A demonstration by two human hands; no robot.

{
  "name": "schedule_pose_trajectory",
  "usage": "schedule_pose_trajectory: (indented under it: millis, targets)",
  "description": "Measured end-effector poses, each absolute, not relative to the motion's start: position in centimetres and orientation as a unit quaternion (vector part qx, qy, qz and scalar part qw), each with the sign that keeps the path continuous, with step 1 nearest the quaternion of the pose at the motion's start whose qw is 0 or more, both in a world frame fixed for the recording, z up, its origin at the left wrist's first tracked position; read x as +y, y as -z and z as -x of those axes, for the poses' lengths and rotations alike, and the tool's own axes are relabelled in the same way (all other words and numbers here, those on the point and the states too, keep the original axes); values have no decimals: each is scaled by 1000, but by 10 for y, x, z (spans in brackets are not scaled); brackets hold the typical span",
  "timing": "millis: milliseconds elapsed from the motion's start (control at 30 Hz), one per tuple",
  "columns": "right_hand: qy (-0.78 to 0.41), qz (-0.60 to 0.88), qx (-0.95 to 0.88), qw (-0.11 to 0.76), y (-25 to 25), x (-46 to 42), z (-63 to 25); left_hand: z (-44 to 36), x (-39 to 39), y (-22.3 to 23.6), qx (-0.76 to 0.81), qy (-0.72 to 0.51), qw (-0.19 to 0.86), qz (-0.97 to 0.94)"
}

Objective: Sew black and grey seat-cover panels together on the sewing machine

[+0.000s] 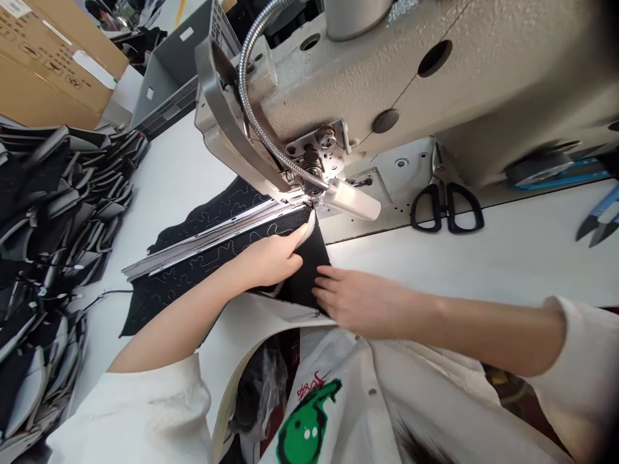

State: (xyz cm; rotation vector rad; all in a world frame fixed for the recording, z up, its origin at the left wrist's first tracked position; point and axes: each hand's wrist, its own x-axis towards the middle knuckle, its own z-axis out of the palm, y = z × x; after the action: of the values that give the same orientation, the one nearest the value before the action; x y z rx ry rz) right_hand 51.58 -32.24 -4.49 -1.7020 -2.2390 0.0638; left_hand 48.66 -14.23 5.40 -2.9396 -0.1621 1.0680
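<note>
Black fabric [309, 274] with a light edging strip lies under the sewing machine's needle area [311, 193]. My left hand [275, 258] rests on this piece, its index finger stretched along the pale edging close to the presser foot and its thumb apart. My right hand [351, 299] touches the fabric's right edge near the table front, with fingers spread and lying on it; its thumb is hidden. Stitched wavy lines cover the black panel [193, 274] to the left, and a pale zipper-like strip [213, 235] crosses it. The needle tip is too small to make out.
Black-handled scissors [445, 206] lie right of the needle area. Blue-handled snips [599, 219] sit at the far right. Stacks of black and grey pieces [58, 206] fill the left side. A grey crate [169, 71] and a cardboard box [58, 61] stand behind.
</note>
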Motion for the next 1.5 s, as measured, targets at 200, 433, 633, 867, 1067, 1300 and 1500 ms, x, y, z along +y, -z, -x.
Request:
schedule_pose_trajectory:
  millis: [200, 433, 633, 867, 1067, 1300, 1500]
  targets:
    - [24, 627, -755, 191, 78, -307, -485, -487, -142, -39, -67, -307, -22, 949]
    - [63, 631, -744, 212, 74, -303, -517, -502, -150, -28, -69, -290, 41, 954]
    - [75, 650, -730, 198, 71, -295, -521, -500, -154, -40, -42, -337, 96, 936]
    - [76, 705, -688, 158, 69, -278, -522, -510, -143, -35, -62, -288, 66, 953]
    - [47, 745, -644, 171, 73, -276, -517, -513, -139, -15, -33, -223, 49, 973]
    - [69, 754, -626, 188, 72, -272, -518, -506, -133, -17, -10, -188, 122, 975]
    - [46, 749, -632, 191, 73, -284, -512, -501, -122, -31, 31, -258, 122, 958]
